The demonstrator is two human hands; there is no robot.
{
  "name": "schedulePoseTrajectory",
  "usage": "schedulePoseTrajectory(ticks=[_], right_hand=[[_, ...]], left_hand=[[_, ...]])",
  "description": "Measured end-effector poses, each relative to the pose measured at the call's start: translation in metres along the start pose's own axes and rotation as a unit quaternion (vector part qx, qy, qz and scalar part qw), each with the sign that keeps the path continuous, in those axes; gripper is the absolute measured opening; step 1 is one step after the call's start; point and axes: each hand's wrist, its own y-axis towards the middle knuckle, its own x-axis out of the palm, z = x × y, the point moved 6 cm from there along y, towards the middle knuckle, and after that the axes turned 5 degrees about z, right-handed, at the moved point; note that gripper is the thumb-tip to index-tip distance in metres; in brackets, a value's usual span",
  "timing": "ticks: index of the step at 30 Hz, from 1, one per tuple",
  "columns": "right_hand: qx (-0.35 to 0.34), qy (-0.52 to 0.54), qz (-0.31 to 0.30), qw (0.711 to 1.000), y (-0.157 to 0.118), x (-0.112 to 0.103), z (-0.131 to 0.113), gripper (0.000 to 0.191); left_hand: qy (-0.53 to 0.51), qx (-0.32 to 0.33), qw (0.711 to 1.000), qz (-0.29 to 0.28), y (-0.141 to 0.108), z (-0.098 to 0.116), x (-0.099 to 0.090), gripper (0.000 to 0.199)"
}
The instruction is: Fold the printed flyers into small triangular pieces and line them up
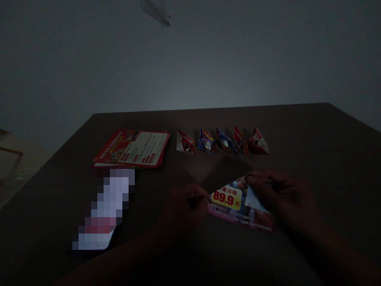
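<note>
A printed paper flyer (228,200), partly folded with a slanting upper edge, is held over the table between both hands. My left hand (186,206) pinches its left corner. On the right, my right hand (279,194) grips the upper right part, thumb on the near face and the other fingers partly hidden. A yellow patch reading 89.9 shows on the paper. Beyond the hands, several small folded paper boats (208,143) stand in a row.
A stack of red and white flyers (143,149) lies at the back left of the dark table (282,119). Nearer, a lit, blurred-out phone (105,214) lies left of my left hand. A pale wall (208,59) rises behind the table. The light is dim.
</note>
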Motion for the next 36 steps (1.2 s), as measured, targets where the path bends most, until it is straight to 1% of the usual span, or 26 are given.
schedulePoseTrajectory(ticks=[3,5,7,8,9,11,13,14,17,19,21,25,29,32,36], right_hand=[[0.020,0.013,-0.013,1.000,0.002,0.001,0.004,0.016],[0.030,0.015,-0.033,0.999,0.002,0.006,0.004,0.018],[0.033,0.015,-0.057,0.998,0.002,0.013,0.003,0.019],[0.031,0.016,-0.067,0.997,0.002,0.017,0.002,0.020],[0.026,0.013,-0.078,0.997,0.002,0.020,0.001,0.020],[0.005,-0.006,-0.098,0.995,0.001,0.028,0.001,0.019],[-0.036,-0.042,-0.118,0.991,0.001,0.034,0.000,0.018],[-0.067,-0.071,-0.120,0.988,0.001,0.036,-0.001,0.018],[-0.156,-0.150,-0.117,0.969,0.002,0.037,-0.005,0.024],[-0.197,-0.168,-0.120,0.958,0.001,0.035,-0.009,0.028],[-0.221,-0.169,-0.136,0.951,-0.001,0.032,-0.013,0.029],[-0.267,-0.171,-0.214,0.924,-0.011,0.032,-0.020,0.036],[-0.321,-0.181,-0.264,0.891,-0.020,0.036,-0.024,0.043],[-0.338,-0.204,-0.278,0.876,-0.022,0.038,-0.023,0.049],[-0.335,-0.243,-0.279,0.866,-0.023,0.039,-0.021,0.044]], left_hand=[[0.021,0.048,0.998,0.019,-0.003,0.003,-0.002,0.006],[0.029,0.114,0.992,0.042,-0.006,0.011,-0.004,0.006],[0.034,0.197,0.979,0.048,-0.010,0.023,-0.005,0.004],[0.042,0.236,0.970,0.037,-0.013,0.029,-0.004,0.009],[0.056,0.268,0.962,0.014,-0.016,0.034,-0.001,0.015],[0.099,0.309,0.944,-0.056,-0.020,0.041,0.009,0.029],[0.145,0.318,0.930,-0.115,-0.023,0.043,0.017,0.039],[0.163,0.314,0.926,-0.135,-0.023,0.042,0.020,0.041],[0.190,0.291,0.924,-0.157,-0.019,0.036,0.025,0.041],[0.195,0.286,0.924,-0.160,-0.017,0.033,0.026,0.039],[0.197,0.285,0.925,-0.159,-0.016,0.031,0.026,0.037],[0.191,0.280,0.928,-0.152,-0.014,0.030,0.024,0.034],[0.185,0.287,0.928,-0.148,-0.014,0.030,0.023,0.034],[0.181,0.294,0.928,-0.140,-0.014,0.031,0.022,0.032],[0.176,0.300,0.927,-0.136,-0.014,0.032,0.022,0.030]])
